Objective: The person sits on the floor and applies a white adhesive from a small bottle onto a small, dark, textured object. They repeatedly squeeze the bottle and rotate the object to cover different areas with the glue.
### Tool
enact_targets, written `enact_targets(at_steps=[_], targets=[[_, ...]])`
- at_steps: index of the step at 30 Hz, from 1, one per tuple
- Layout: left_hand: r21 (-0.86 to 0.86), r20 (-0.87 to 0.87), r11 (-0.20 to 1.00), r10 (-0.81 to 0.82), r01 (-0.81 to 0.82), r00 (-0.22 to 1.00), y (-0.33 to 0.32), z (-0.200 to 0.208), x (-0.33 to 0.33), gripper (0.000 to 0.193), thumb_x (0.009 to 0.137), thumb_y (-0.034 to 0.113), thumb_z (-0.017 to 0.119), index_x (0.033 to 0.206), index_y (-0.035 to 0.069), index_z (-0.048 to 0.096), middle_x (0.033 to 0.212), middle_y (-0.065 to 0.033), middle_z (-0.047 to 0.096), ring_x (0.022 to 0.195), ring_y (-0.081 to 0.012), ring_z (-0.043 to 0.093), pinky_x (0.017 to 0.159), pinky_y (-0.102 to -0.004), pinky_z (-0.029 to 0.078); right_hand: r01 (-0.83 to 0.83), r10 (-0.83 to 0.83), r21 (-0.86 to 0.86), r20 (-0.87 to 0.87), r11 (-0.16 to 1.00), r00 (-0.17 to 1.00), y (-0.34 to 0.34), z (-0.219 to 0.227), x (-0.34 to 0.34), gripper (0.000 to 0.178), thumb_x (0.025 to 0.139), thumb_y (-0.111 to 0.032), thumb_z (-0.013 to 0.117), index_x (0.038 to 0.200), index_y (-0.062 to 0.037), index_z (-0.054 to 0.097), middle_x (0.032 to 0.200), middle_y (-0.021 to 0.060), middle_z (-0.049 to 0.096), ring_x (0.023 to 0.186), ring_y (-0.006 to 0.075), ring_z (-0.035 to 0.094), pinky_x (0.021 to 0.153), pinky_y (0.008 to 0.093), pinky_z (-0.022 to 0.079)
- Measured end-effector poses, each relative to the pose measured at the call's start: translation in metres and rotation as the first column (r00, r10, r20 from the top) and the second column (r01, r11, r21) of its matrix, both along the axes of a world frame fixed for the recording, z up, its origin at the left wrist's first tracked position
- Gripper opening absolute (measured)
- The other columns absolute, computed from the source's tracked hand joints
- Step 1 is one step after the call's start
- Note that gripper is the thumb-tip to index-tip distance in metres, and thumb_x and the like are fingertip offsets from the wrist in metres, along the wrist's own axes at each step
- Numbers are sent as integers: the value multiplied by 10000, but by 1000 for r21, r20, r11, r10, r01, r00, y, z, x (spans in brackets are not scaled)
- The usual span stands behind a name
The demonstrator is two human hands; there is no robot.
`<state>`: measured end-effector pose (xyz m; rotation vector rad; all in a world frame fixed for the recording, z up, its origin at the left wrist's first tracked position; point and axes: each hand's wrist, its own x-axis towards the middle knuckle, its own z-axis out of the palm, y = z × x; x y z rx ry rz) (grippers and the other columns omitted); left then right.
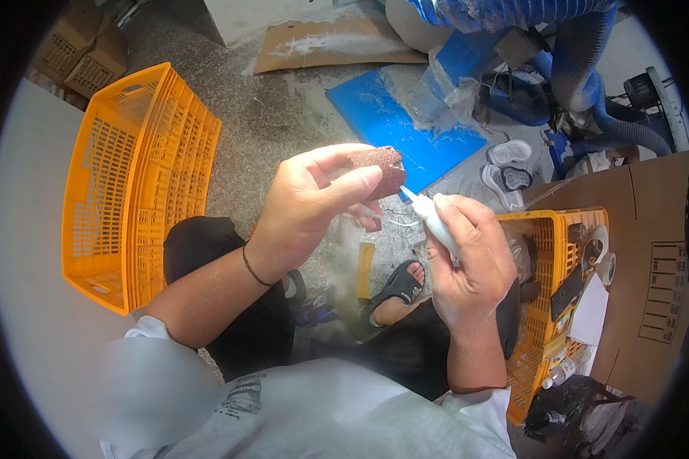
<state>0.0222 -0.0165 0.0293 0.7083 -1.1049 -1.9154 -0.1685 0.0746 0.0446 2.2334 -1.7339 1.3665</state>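
Holding a brown piece (384, 170) and a bottle (437, 222) near a blue board (440, 157)

Gritty grey floor (260, 115) spreads around the board, which is dusted with white powder. Left of the board stand nested orange crates (157, 183); to its lower right is a cluttered crate (532, 216). Two pale soles (511, 151) lie just right of it.

In view at the board's near-left edge, the left hand (314, 183) has its fingers clamped on the brown piece. The right hand (475, 256), nearer the body, has its fingers closed round the bottle.

The brown piece looks light, rough and fairly stiff, probably not slippery; its broad faces should give the best hold. The bottle seems light and soft-walled, best gripped mid-body. Its thin nozzle (411, 193), probably the weakest part, points at the brown piece's edge; contact is unclear.
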Motion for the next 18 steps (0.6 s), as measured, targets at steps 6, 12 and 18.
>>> enact_targets(at_steps=[6, 12, 18], targets=[[-43, 23, 999, 17, -16, 1000, 0, 1, 0, 339, 970, 125, 688, 1247, -62, 628, 1109, -129, 715, 883, -153, 705, 722, -290, 623, -11, 11, -14, -13, 1000, 1000, -1, 0, 0, 392, 747, 117, 771, 1117, -6, 727, 1068, 156, 704, 925, 273, 708, 811, 337, 568], [-57, 48, 997, 47, -44, 998, 3, 1, 0, 354, 958, 111, 703, 1258, -57, 618, 1121, -138, 716, 911, -158, 714, 720, -287, 628, -21, 21, 0, -24, 1000, 1000, 0, 0, 0, 389, 740, 114, 762, 1109, -4, 725, 1061, 158, 703, 920, 282, 710, 806, 338, 569], [-101, 144, 995, 24, -9, 989, -1, 1, 3, 367, 972, 126, 683, 1283, -55, 608, 1151, -154, 713, 943, -173, 721, 734, -302, 623, 6, -6, 8, -76, 1000, 997, -2, -2, -4, 403, 693, 100, 743, 1086, 12, 715, 1030, 152, 693, 908, 299, 702, 790, 366, 567]])
